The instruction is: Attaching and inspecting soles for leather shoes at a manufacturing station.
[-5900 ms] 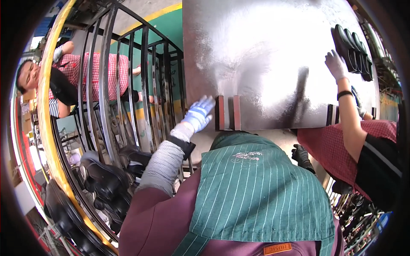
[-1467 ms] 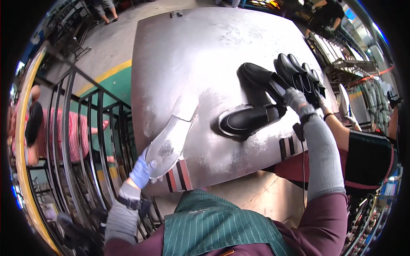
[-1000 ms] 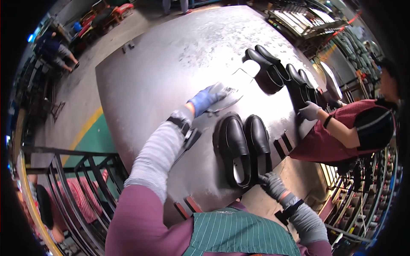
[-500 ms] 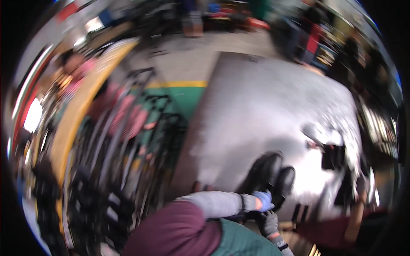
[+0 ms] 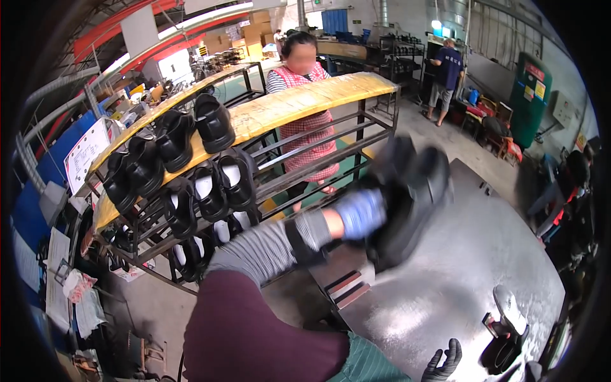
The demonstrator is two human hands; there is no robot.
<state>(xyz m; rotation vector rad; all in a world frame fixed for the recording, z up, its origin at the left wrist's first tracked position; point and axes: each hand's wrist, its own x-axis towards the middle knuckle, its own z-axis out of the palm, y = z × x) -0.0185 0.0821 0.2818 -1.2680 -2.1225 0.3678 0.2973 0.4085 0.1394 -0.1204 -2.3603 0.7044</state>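
Observation:
My left hand (image 5: 359,213), in a blue glove with a grey sleeve, is raised over the edge of the metal table (image 5: 458,280). It grips a pair of black shoes (image 5: 407,197), which are blurred by motion. The shoes hang in the air between the table and a metal rack (image 5: 191,184) on my left. My right hand (image 5: 445,363), in a dark glove, shows at the bottom edge with its fingers apart and nothing in it.
The rack holds several black shoes under a yellow top board (image 5: 305,102). A person in a red checked top (image 5: 302,83) stands behind it. Another black shoe (image 5: 509,331) lies at the table's lower right. A person in blue (image 5: 449,70) stands far back.
The view has swung left from the table to the rack. My left hand took the pair of black shoes off the table and lifted it toward the rack; my right hand let go and dropped low.

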